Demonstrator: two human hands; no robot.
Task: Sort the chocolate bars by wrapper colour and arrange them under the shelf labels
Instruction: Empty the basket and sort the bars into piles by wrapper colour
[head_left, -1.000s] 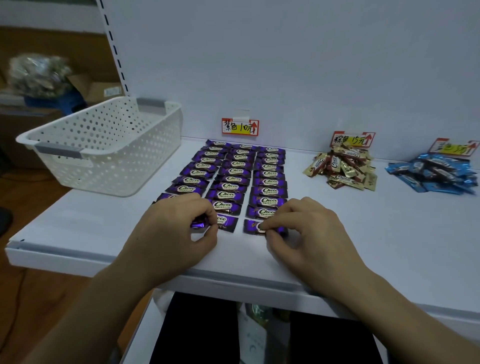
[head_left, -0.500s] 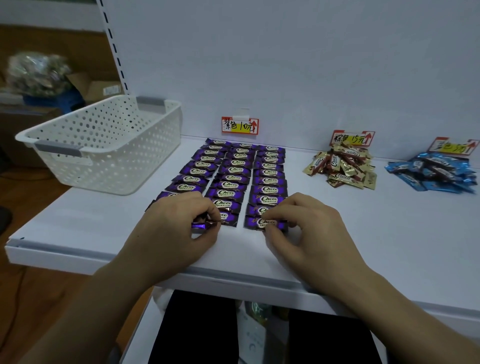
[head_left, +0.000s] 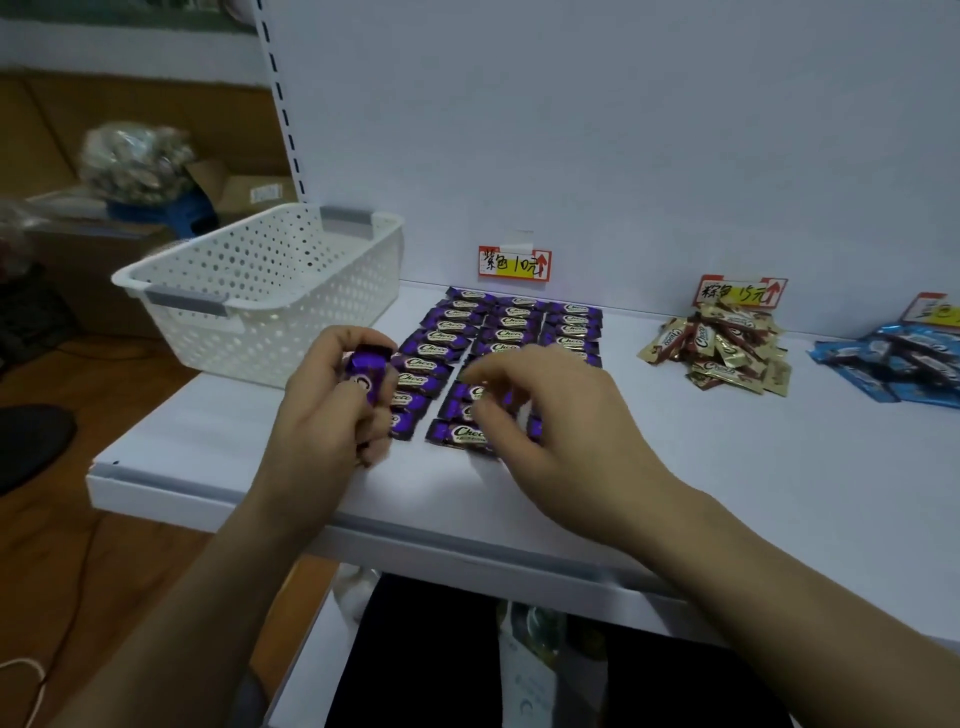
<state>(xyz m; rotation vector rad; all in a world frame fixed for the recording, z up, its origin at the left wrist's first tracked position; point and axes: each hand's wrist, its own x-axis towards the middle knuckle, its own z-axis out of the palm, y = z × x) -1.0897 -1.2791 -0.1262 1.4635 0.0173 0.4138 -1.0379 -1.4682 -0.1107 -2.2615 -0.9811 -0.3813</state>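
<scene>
Your left hand (head_left: 324, 415) is pinching a purple chocolate bar (head_left: 364, 370) just above the shelf (head_left: 727, 467), at 9 o'clock of the purple rows (head_left: 519, 332) lying under the purple label (head_left: 514, 262). Your right hand (head_left: 540, 410) is hovering over the nearest rows with its fingers curled and blurred, so I cannot tell whether they are gripping anything. They are risking a sweep that skews the columns or pushes a bar off the front edge.

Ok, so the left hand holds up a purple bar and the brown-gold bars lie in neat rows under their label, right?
Not quite. The left hand does hold up a purple bar, but the head view shows the brown-gold bars in a loose heap under their label, not neat rows.
</scene>
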